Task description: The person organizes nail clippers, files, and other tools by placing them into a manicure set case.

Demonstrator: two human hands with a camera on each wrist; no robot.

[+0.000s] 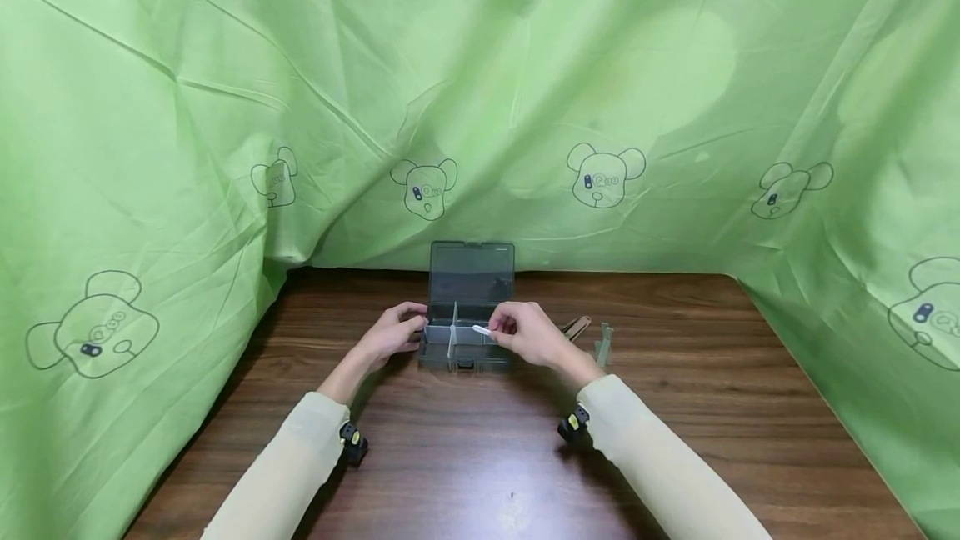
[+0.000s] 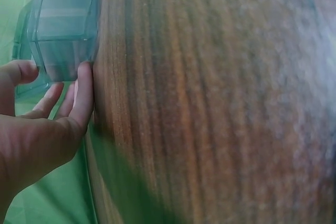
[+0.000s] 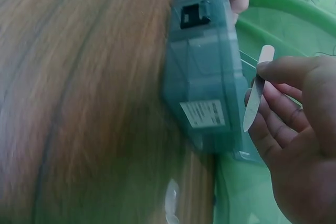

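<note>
A translucent grey-green compartment box stands on the table with its lid raised at the back. Pale dividers split its inside. At the box's left end, my left hand rests its fingertips against the wall, fingers mostly straight, thumb by the rim. My right hand pinches a slim nail file between thumb and fingers above the right compartments. One end of the file is rounded, the other tapers. What lies inside the compartments is too small to tell.
Right of the box, partly behind the right wrist, lies a slim metal item like tweezers or clippers. Beside it is a translucent greenish piece. A green printed cloth hangs behind the wooden table.
</note>
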